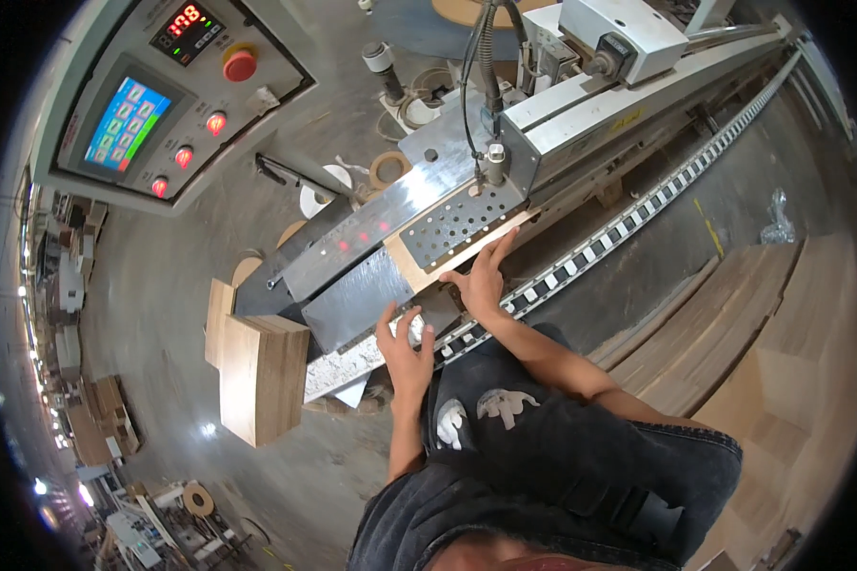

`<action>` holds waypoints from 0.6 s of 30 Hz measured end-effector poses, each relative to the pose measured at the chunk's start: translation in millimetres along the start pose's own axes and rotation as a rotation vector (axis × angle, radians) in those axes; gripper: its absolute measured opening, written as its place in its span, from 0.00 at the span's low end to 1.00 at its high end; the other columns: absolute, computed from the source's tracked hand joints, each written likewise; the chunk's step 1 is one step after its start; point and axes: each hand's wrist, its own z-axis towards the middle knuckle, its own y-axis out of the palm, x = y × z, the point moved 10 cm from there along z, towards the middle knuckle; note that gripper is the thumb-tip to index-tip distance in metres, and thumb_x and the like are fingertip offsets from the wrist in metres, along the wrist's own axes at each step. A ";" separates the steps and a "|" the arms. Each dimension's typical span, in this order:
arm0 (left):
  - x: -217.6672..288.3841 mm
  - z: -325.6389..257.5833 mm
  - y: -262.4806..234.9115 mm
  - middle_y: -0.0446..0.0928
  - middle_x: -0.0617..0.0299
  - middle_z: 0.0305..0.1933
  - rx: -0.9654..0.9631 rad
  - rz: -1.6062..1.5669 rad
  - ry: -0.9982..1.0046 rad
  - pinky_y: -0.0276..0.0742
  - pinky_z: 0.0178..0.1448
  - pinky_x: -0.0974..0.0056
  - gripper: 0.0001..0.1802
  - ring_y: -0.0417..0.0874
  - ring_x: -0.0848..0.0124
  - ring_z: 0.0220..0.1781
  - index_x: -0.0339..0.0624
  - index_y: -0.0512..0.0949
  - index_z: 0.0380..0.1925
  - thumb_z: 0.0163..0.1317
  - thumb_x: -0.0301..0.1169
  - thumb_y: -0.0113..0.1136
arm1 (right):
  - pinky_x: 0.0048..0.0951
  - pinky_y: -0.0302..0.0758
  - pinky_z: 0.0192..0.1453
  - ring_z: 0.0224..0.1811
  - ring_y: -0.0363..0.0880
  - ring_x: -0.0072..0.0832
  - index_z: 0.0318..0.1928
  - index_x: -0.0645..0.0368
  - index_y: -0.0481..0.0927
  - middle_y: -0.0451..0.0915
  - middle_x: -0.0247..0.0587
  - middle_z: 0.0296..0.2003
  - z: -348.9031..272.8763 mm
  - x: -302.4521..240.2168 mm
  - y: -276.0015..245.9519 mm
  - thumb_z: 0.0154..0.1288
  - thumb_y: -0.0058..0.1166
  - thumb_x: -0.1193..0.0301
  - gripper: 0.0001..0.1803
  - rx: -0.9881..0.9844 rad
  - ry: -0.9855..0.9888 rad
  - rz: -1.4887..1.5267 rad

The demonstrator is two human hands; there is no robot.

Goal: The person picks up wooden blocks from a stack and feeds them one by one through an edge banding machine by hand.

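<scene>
A light wooden panel (pixel 419 269) lies on the metal bed of a long edge-banding machine (pixel 581 114), partly under a perforated steel plate (pixel 452 226). My right hand (pixel 481 281) presses flat on the panel's near edge with fingers spread. My left hand (pixel 408 347) rests open on the machine's front rail (pixel 352 362), beside a dark metal plate (pixel 357 300). Neither hand grips anything. The far part of the panel is hidden under the machine's pressure beam.
A control panel (pixel 162 95) with a coloured screen, red buttons and a red stop knob hangs at upper left. A stack of wooden boards (pixel 262 376) stands left of the machine. More wooden panels (pixel 781 352) lie at right. A chain conveyor track (pixel 638 219) runs diagonally.
</scene>
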 end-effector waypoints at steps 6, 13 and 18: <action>4.5 -11.9 -18.7 0.68 0.45 0.73 0.115 -0.001 -0.008 0.63 0.77 0.44 0.21 0.68 0.44 0.73 0.46 0.82 0.59 0.65 0.31 0.70 | 0.47 0.84 0.59 0.70 0.71 0.64 0.77 0.81 0.47 0.26 0.72 0.82 29.4 13.1 -34.6 0.46 0.82 0.51 0.73 0.056 -0.002 -0.118; 34.2 -21.9 -12.5 0.67 0.46 0.75 0.019 -0.019 0.111 0.64 0.77 0.44 0.23 0.67 0.42 0.76 0.52 0.81 0.60 0.65 0.32 0.71 | 0.47 0.66 0.81 0.84 0.47 0.58 0.81 0.75 0.41 0.31 0.69 0.83 71.0 76.6 -65.6 0.45 0.76 0.39 0.80 0.207 -0.044 -0.287; 50.5 -45.7 -25.6 0.67 0.46 0.75 0.011 -0.004 0.198 0.62 0.77 0.42 0.23 0.65 0.44 0.77 0.53 0.80 0.61 0.65 0.33 0.70 | 0.50 0.66 0.81 0.83 0.52 0.59 0.81 0.74 0.38 0.37 0.69 0.83 106.5 99.8 -86.3 0.50 0.72 0.34 0.79 0.075 0.074 -0.322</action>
